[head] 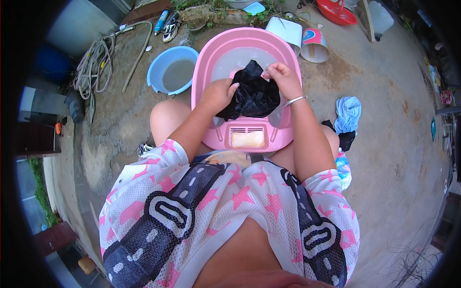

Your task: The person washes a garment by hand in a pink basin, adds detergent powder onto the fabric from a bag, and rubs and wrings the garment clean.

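A wet black cloth garment [252, 95] is bunched up over the pink plastic washbasin [199, 68], which stands between my knees. My left hand [219, 94] grips the garment's left side, thumb on top. At its upper right edge, the fingers of my right hand [283, 80] are pinched together on the cloth; their tips partly hide the hold. Cloudy water [230, 59] lies in the basin beyond the garment. On the ribbed soap tray at the basin's near end rests a pale yellowish bar of soap [247, 139].
A blue basin [153, 72] with murky water stands to the left, near a coiled hose [94, 68]. Beyond the pink basin are a white container [284, 30] and a tipped bucket [315, 50]. Light blue clothing [348, 112] and black cloth [347, 141] lie on the concrete at right.
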Demonstrator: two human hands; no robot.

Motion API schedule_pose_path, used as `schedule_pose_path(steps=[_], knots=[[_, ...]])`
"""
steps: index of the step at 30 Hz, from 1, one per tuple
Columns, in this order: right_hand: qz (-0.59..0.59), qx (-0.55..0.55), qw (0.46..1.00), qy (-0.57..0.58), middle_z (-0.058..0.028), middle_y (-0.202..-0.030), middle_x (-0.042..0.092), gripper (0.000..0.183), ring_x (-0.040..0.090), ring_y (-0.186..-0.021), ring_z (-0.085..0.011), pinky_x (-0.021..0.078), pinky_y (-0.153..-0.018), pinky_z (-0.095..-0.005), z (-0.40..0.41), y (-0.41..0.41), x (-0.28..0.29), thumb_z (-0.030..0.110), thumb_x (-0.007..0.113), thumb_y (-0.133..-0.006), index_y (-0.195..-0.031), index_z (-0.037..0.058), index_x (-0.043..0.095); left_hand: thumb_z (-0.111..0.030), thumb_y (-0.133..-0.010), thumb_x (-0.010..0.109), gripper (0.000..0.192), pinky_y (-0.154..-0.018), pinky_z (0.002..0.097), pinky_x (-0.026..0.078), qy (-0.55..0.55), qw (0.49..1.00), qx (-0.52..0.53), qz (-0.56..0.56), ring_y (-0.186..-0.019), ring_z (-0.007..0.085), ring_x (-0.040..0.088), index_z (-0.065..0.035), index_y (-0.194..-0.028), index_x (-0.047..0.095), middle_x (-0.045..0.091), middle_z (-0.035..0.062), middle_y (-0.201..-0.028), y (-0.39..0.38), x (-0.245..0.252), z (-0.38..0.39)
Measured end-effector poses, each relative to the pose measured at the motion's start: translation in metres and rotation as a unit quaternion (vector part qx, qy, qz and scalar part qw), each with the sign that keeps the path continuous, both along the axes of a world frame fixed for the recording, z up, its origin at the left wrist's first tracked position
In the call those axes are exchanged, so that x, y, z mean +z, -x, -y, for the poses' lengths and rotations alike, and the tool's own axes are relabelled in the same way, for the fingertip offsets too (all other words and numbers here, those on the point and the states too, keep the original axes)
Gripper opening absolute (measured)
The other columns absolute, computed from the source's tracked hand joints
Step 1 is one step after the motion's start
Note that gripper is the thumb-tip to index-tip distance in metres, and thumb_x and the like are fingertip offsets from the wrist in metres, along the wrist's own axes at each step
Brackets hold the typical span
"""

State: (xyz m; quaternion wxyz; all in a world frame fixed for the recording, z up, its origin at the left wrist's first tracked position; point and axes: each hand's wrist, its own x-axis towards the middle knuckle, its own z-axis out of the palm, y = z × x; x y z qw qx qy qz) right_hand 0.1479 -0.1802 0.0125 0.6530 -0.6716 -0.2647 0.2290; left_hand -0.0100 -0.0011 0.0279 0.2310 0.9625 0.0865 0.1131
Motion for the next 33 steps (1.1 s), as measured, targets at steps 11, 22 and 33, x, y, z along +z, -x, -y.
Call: schedule_pose_path(steps=[11, 22, 33], knots=[[-0.129, 0.141, 0.981, -0.015, -0.0125, -0.123, 0.056, 0.063, 0.053, -0.113, -0.019, 0.0412, -0.098, -0.03, -0.007, 0.02, 0.006, 0.04, 0.065, -0.089, -0.131, -0.0036, 0.048, -0.031, -0.096, 0.049, 0.03, -0.072, 0.0485, 0.047, 0.023, 0.994, 0.029, 0.101, -0.086, 0.0419, 0.061, -0.0054, -0.103, 0.063, 0.064, 0.0229, -0.086, -0.041, 0.054, 0.015], [-0.005, -0.064, 0.995, 0.08, -0.0032, -0.085, 0.067, 0.026, 0.059, -0.079, -0.0117, 0.0465, -0.074, -0.0281, -0.004, -0.002, -0.009, 0.021, 0.055, -0.095, -0.101, -0.0004, 0.068, -0.044, -0.094, 0.051, 0.044, -0.081, 0.0447, 0.048, 0.055, 0.99, 0.026, -0.128, -0.091, 0.0401, 0.063, -0.0042, -0.107, 0.065, 0.066, 0.0235, -0.091, -0.044, 0.044, 0.003], [-0.247, -0.152, 0.929, -0.231, -0.0081, -0.099, 0.068, 0.021, 0.065, -0.086, -0.0179, 0.0522, -0.079, -0.0321, 0.014, -0.021, 0.018, 0.017, 0.05, -0.099, -0.109, 0.0014, 0.06, -0.034, -0.073, 0.073, 0.049, -0.089, 0.0434, 0.047, 0.031, 0.979, -0.022, -0.201, -0.101, 0.0409, 0.059, 0.0021, -0.103, 0.06, 0.062, 0.0255, -0.103, -0.022, 0.023, 0.009]])
